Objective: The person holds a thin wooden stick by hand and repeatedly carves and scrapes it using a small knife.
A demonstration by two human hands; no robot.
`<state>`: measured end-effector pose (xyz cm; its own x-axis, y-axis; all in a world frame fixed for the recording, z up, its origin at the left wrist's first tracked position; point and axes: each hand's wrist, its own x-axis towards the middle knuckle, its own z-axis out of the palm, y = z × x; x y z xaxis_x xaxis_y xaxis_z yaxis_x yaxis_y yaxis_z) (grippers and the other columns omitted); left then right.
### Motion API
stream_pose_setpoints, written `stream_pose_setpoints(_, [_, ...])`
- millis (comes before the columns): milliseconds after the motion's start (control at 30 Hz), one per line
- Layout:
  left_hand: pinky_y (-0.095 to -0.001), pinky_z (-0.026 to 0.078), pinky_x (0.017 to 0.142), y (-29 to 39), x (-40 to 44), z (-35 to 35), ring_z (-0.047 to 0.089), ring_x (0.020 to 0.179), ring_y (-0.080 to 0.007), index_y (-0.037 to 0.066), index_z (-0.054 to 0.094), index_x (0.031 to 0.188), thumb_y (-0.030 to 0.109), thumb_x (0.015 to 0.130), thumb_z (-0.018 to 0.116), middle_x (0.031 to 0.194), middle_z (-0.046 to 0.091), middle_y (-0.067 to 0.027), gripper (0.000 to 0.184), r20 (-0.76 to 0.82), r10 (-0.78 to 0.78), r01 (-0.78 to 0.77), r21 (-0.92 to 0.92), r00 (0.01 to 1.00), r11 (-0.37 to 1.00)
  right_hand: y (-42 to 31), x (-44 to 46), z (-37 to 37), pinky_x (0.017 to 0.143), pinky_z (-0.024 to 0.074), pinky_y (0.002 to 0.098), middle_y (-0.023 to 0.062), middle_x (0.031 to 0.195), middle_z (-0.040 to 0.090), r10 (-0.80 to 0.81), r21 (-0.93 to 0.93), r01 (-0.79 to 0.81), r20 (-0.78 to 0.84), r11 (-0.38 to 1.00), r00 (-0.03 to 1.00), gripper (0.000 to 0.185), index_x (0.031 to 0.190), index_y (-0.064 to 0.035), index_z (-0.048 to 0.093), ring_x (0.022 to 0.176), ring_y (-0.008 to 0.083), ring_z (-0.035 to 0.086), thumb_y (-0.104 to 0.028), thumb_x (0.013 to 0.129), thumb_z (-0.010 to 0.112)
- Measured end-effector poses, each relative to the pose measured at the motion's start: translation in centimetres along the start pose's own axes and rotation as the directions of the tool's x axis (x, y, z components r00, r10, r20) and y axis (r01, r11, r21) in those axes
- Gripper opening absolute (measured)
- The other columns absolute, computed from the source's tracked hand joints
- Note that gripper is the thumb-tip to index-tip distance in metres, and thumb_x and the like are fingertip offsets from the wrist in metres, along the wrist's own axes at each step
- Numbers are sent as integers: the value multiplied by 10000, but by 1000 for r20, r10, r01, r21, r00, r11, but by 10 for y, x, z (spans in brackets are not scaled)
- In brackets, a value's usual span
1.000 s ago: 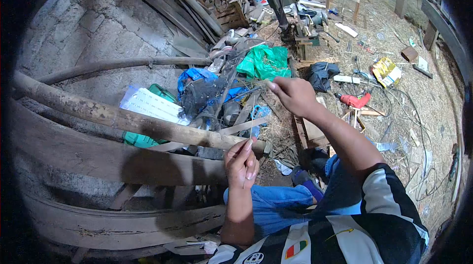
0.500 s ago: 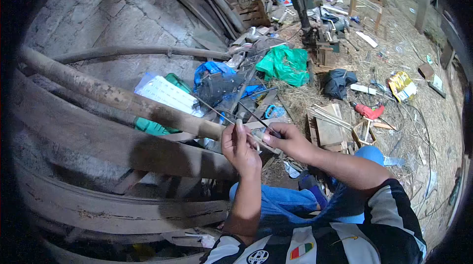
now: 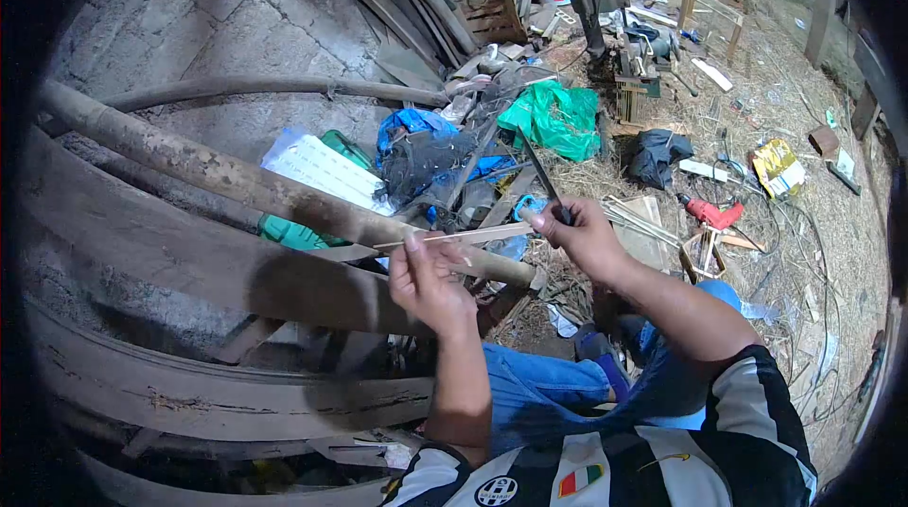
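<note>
My left hand pinches a thin, pale wooden strip between thumb and fingers. The strip lies almost level, its thin end sticking out past the left thumb. My right hand is closed round the dark handle of a long, narrow knife, whose blade points up and away from me. The right thumb also presses at the strip's right end. Just beneath the strip is the cut end of a bamboo pole.
Wooden planks run along the left. Beyond the hands lie a green plastic bag, a black bag and printed sheets. A red drill, a small wooden frame and thin sticks lie on the right.
My hands have moved apart, the right going right and up, the left slightly left. The knife now points more steeply upward, and more of the strip shows between the hands.
</note>
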<state>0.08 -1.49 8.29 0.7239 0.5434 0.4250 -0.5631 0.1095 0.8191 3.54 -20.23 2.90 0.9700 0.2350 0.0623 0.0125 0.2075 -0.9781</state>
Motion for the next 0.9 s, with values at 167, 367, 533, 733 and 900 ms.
stream_pose_setpoints(167, [-296,497,510,0,6,-16,622,586,-161,24,616,1012,231,1011,577,802,686,-110,211,-65,40,-43,-41,997,998,-10,-3,0,526,349,252,-56,667,532,-35,-44,35,-2,998,999,278,821,-40,639,619,37,448,-280,946,703])
stream_pose_setpoints(367, [-307,505,515,4,7,-23,620,585,-172,20,609,1044,210,989,600,803,689,-122,198,-62,47,-50,-40,997,998,-18,-3,-5,536,330,247,-64,683,541,10,15,-10,-27,1000,1000,259,812,-62,645,628,30,429,-273,953,697])
stream_pose_setpoints(533, [-279,483,498,9,9,-36,594,554,-158,10,649,914,108,927,661,715,665,-107,100,54,-173,166,112,983,980,-31,5,-25,432,226,243,-61,588,496,229,306,-202,-57,930,972,285,800,-102,658,466,36,363,-352,916,732])
stream_pose_setpoints(733, [-268,449,490,6,5,-52,556,528,-140,3,663,839,78,896,698,671,634,-80,100,265,-420,340,300,868,891,-42,7,-30,415,201,245,-68,562,462,216,234,-165,-212,958,953,429,705,-97,626,435,39,339,-470,874,752])
stream_pose_setpoints(900, [-259,453,524,7,0,-49,571,552,-117,-37,714,866,112,904,712,681,656,-75,154,402,-502,242,542,766,804,-37,13,-33,482,273,241,-58,613,522,43,74,-20,-317,997,948,392,735,-71,653,533,28,396,-416,902,736])
